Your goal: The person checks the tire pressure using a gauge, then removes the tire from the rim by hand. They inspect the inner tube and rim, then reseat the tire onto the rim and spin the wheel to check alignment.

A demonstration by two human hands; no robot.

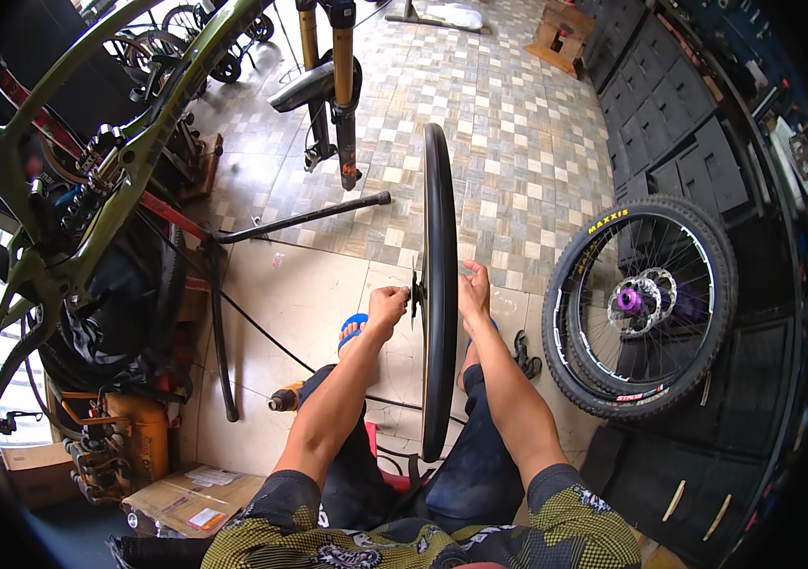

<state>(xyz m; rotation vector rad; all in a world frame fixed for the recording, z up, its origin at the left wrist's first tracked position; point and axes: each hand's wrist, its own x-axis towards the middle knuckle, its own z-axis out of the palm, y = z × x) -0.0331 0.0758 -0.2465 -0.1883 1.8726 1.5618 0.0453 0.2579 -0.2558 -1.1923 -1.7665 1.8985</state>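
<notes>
A bicycle wheel with a black tyre point(440, 190) stands upright, edge-on, between my legs in the middle of the view. My left hand point(387, 308) is closed at the hub's left end, pinching it beside a dark disc point(415, 294). My right hand point(473, 294) is at the wheel's right side, level with the hub, fingers curled; what its fingertips grip is hidden by the tyre and hand.
An olive bike frame point(152, 123) on a stand point(304, 218) fills the left, beside a suspension fork point(344, 114). Two wheels point(556, 313) lean against black drawer units point(669, 104) at right. Cardboard point(176, 498) lies lower left, near an orange cylinder point(143, 431).
</notes>
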